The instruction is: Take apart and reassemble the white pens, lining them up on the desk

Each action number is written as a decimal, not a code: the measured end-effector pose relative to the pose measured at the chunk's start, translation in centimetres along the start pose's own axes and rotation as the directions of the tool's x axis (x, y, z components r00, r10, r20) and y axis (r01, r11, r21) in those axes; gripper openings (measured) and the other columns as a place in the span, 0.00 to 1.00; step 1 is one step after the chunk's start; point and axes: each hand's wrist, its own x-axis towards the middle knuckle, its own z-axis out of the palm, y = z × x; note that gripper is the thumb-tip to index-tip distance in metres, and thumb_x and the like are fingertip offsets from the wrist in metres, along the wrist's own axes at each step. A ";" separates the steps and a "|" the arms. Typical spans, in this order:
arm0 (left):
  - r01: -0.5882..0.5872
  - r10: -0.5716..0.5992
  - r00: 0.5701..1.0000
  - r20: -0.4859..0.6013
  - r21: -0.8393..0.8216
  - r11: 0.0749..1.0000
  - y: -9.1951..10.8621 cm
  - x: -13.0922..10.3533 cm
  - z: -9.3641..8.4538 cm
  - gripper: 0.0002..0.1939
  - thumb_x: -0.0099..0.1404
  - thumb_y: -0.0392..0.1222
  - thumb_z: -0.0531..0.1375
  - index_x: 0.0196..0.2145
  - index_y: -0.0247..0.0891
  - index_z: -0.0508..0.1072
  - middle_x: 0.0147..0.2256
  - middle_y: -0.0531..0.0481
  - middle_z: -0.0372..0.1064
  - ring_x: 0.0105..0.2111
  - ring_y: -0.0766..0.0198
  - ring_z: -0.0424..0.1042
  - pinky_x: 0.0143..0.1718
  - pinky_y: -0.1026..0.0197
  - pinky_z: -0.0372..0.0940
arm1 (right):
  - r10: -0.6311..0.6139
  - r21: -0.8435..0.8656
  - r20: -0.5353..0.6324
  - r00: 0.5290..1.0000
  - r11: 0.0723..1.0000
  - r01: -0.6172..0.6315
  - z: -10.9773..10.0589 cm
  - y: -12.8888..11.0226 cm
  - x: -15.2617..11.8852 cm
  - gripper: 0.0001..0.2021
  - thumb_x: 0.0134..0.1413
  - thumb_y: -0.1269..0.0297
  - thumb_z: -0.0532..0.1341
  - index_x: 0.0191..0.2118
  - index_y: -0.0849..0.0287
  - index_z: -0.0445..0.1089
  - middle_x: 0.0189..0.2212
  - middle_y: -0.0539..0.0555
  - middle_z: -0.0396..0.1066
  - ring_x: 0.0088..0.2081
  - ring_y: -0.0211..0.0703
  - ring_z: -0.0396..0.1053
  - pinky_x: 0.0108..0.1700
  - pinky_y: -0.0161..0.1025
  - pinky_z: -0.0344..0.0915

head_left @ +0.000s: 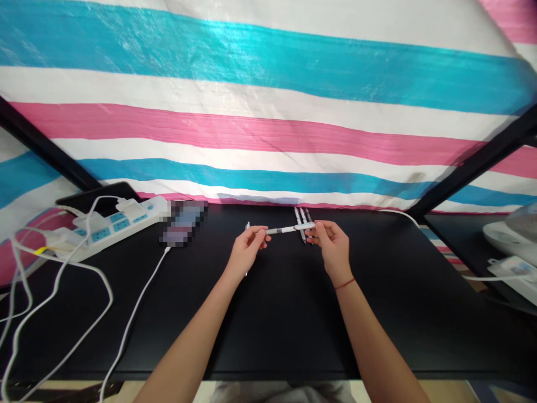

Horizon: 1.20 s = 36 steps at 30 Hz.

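A white pen with a dark band is held level above the black desk, stretched between both hands. My left hand pinches its left end between thumb and fingers. At the other end, where the clip shows, my right hand has its fingers closed on it; a thin red cord circles that wrist. Several similar pens lie side by side just behind, partly covered by the held pen and my right fingers. Another slim white object pokes out from behind my left hand, mostly hidden.
On the left stand a white power strip with plugs and a black tablet-like device. A phone with a blurred screen has a white cable running to the desk's front edge. Striped sheeting hangs behind the desk.
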 end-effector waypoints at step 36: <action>-0.035 0.035 0.999 0.006 0.019 0.999 0.0 0.0 -0.3 0.17 0.58 0.50 0.59 0.39 0.36 0.73 0.28 0.49 0.71 0.26 0.68 0.67 0.31 0.63 0.63 | 0.009 -0.032 0.209 0.978 0.999 -0.002 -0.5 -0.5 0.2 0.14 0.49 0.57 0.64 0.39 0.60 0.70 0.33 0.55 0.74 0.35 0.45 0.74 0.35 0.43 0.74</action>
